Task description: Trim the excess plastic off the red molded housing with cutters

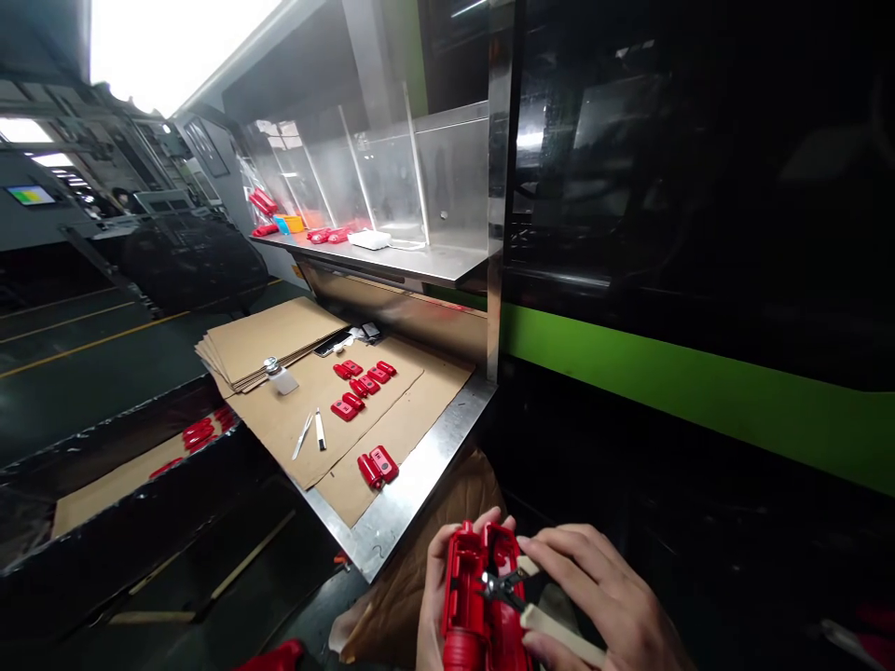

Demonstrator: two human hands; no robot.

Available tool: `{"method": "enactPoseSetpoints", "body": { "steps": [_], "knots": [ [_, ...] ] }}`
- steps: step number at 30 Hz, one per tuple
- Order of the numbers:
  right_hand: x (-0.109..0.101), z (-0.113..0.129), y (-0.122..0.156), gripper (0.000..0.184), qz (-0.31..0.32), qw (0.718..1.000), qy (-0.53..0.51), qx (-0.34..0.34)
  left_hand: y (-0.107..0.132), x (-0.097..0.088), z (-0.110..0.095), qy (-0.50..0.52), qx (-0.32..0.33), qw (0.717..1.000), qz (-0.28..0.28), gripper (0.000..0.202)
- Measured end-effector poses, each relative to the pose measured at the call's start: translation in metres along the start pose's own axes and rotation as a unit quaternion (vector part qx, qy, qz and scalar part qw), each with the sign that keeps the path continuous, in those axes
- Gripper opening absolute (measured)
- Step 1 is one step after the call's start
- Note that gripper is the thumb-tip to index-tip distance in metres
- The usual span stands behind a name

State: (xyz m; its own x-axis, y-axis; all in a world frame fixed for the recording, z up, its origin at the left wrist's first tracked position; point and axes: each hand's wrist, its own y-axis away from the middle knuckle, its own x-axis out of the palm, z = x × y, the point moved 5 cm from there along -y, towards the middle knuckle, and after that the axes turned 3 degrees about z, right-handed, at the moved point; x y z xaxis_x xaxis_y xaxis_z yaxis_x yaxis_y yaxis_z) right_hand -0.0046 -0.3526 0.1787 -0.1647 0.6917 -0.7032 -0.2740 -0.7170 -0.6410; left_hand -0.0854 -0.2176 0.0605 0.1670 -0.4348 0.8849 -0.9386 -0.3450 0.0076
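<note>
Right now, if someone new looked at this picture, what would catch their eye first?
Probably the glossy red hollow plastic case at the bottom, gripped by the left hand, while the right hand holds cream-handled metal cutters over it. Next might come the glaring white overhead light at top left. Then the bright green horizontal band across the dark machine panel on the right.

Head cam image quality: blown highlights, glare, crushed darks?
Head view: overhead light clipped to white; head view: bright glare on the steel table edge; head view: dark machine panel nearly black, with faint reflections; head view: nippers in the right hand readable, fine detail slightly soft.
</note>
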Motion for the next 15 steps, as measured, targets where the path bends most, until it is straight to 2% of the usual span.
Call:
{"method": "enactPoseSetpoints", "body": {
  "steps": [2, 4, 7, 9, 13, 15],
  "knots": [
    [0.002, 0.002, -0.002, 0.046, 0.007, 1.0, -0.005, -0.007, 0.003, 0.011, 0.0, -0.01, 0.048, 0.999, 0.009, 0.029],
    [0.003, 0.003, -0.002, 0.045, 0.01, 1.0, -0.008, -0.011, 0.006, 0.018, -0.001, -0.021, 0.084, 0.996, 0.025, 0.049],
    [0.004, 0.003, -0.002, 0.045, 0.003, 1.0, -0.006, -0.016, 0.007, 0.024, -0.001, -0.03, 0.089, 0.994, 0.055, 0.067],
    [0.004, 0.004, -0.002, 0.045, -0.001, 1.0, -0.001, -0.019, 0.007, 0.026, -0.002, -0.037, 0.087, 0.994, 0.057, 0.061],
    [0.005, 0.006, -0.002, 0.043, -0.01, 0.999, 0.014, -0.028, 0.008, 0.032, -0.003, -0.053, 0.095, 0.994, 0.027, 0.033],
    [0.005, 0.006, -0.001, 0.042, -0.017, 0.999, 0.019, -0.031, 0.009, 0.034, -0.003, -0.056, 0.104, 0.993, 0.017, 0.03]
  ]
}}
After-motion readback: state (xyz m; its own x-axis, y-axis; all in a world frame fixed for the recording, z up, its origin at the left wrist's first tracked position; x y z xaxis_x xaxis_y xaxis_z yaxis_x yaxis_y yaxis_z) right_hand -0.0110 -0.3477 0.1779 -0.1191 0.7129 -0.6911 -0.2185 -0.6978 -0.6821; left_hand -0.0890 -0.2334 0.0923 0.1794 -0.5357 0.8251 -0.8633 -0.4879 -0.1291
